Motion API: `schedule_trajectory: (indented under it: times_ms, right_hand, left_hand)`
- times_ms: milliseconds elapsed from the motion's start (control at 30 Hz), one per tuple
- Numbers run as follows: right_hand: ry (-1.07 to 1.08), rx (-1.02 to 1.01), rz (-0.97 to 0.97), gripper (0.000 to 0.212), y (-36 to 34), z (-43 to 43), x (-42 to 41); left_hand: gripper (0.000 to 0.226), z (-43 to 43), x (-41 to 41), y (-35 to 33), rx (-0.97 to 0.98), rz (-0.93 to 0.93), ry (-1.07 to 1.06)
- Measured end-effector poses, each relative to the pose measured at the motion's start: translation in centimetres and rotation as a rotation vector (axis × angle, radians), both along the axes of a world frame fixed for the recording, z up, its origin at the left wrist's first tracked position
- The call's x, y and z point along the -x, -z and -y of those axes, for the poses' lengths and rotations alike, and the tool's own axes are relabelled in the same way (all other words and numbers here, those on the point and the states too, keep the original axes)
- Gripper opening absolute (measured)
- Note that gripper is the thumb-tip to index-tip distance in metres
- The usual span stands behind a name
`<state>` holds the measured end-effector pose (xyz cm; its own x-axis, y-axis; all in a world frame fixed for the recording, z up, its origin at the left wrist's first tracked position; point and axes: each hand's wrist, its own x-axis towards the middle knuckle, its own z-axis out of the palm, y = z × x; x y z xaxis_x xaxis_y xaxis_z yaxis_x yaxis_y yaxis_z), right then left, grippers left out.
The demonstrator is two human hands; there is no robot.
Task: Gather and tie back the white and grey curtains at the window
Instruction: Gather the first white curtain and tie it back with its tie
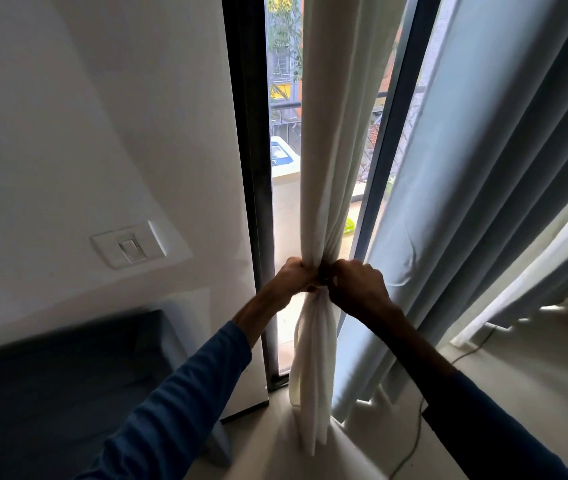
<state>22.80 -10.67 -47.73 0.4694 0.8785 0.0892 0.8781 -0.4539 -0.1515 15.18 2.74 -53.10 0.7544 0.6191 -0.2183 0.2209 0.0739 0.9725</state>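
The white curtain (324,133) hangs bunched into a narrow column in front of the window. My left hand (293,277) grips the bunch from the left at waist height. My right hand (358,284) grips it from the right, fingers curled; a small dark thing (324,277), perhaps a tie, shows between the two hands. Below the hands the white fabric falls loose to the floor. The grey curtain (483,188) hangs in folds to the right, untouched.
A dark window frame (251,168) stands left of the curtain, beside a white wall with a light switch (130,249). A dark mattress or sofa (50,386) fills the lower left. A thin cable (417,427) trails across the pale floor on the right.
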Motion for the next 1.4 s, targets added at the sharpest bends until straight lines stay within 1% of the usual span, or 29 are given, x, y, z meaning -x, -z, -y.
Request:
schedule_trajectory:
  times_ms: [33, 100, 167, 233, 300, 333, 433, 467, 500, 600, 667, 700, 833, 900, 967, 1000, 1067, 1100, 1133, 1200, 1267, 1400]
  right_hand:
    - [-0.003, 0.090, -0.003, 0.035, 0.4, 0.0, -0.1]
    - [-0.035, 0.222, -0.088, 0.039, 1.0, -0.2, -0.3]
    - [-0.053, 0.284, -0.183, 0.039, 1.0, -0.4, -0.7]
    - [-0.068, 0.297, -0.191, 0.036, 0.9, -0.7, -1.4]
    - [-0.081, 0.241, -0.121, 0.036, 1.1, -0.8, -1.9]
    - [-0.073, 0.169, -0.073, 0.036, 1.3, -0.6, -2.0]
    - [-0.035, -0.141, -0.037, 0.028, 2.1, -0.2, -2.2]
    - [-0.047, -0.178, -0.042, 0.025, 2.3, 0.0, -2.3]
    - [-0.067, -0.169, -0.049, 0.024, 2.6, 0.1, -2.4]
    - [-0.070, -0.016, -0.051, 0.030, 4.0, 0.3, -2.6]
    - [-0.046, 0.055, -0.034, 0.038, 4.7, 0.3, -2.7]
    - [-0.045, 0.079, -0.057, 0.040, 5.0, 0.2, -2.7]
    - [-0.047, 0.173, -0.175, 0.037, 4.7, -0.6, -3.0]
    - [-0.086, 0.190, -0.114, 0.045, 4.3, -0.8, -3.5]
    - [-0.079, 0.075, -0.043, 0.045, 4.0, -0.6, -3.6]
    - [-0.065, -0.036, -0.067, 0.040, 4.1, -0.5, -3.6]
    - [-0.016, -0.301, -0.213, 0.027, 4.7, -0.5, -3.3]
    - [0.019, -0.398, -0.286, 0.027, 5.1, -0.5, -3.2]
    - [0.063, -0.453, -0.341, 0.032, 5.5, -0.7, -3.0]
    - [0.160, -0.506, -0.446, 0.042, 6.4, -1.0, -2.7]
    - [0.245, -0.531, -0.572, 0.046, 7.7, -1.3, -2.6]
    - [0.327, -0.528, -0.740, 0.041, 10.3, -1.5, -2.5]
  left_hand:
    - [0.011, 0.0, -0.2, 0.1, -0.032, -0.019, -0.021]
    - [0.021, 0.4, -0.6, 0.5, -0.089, -0.060, -0.037]
    - [0.029, 1.2, -0.8, 0.6, -0.115, -0.070, -0.042]
    - [0.035, 1.6, -0.8, 0.7, -0.120, -0.039, -0.074]
    - [0.042, 1.4, -0.7, 0.9, -0.113, -0.022, -0.109]
    - [0.049, 1.2, -0.6, 1.1, -0.106, -0.020, -0.123]
    - [0.059, 0.6, -0.4, 0.9, -0.071, -0.011, -0.108]
    - [0.058, 0.5, -0.3, 0.9, -0.059, -0.006, -0.091]
    - [0.054, 0.4, -0.2, 0.8, -0.053, -0.009, -0.076]
    - [0.043, 0.4, -0.3, 0.9, -0.074, -0.040, -0.051]
    - [0.042, 0.7, -0.5, 0.8, -0.133, -0.074, -0.047]
    - [0.039, 0.9, -0.5, 0.7, -0.167, -0.092, -0.048]
    - [0.018, 1.0, -0.7, 0.9, -0.236, -0.112, -0.081]
    - [0.003, 0.7, -0.6, 1.3, -0.231, -0.107, -0.088]
    - [0.004, 0.2, -0.4, 1.6, -0.210, -0.100, -0.101]
    - [0.007, 0.0, -0.2, 1.5, -0.208, -0.093, -0.106]
    - [0.010, -0.1, 0.1, 1.4, -0.229, -0.073, -0.104]
    - [0.010, -0.1, 0.3, 1.3, -0.234, -0.055, -0.101]
    - [0.010, -0.1, 0.4, 1.3, -0.230, -0.037, -0.094]
    - [0.012, -0.1, 0.5, 1.4, -0.228, -0.015, -0.083]
    - [0.024, -0.2, 0.5, 1.5, -0.241, -0.017, -0.077]
    - [0.034, -0.9, 0.7, 2.2, -0.277, -0.005, -0.093]
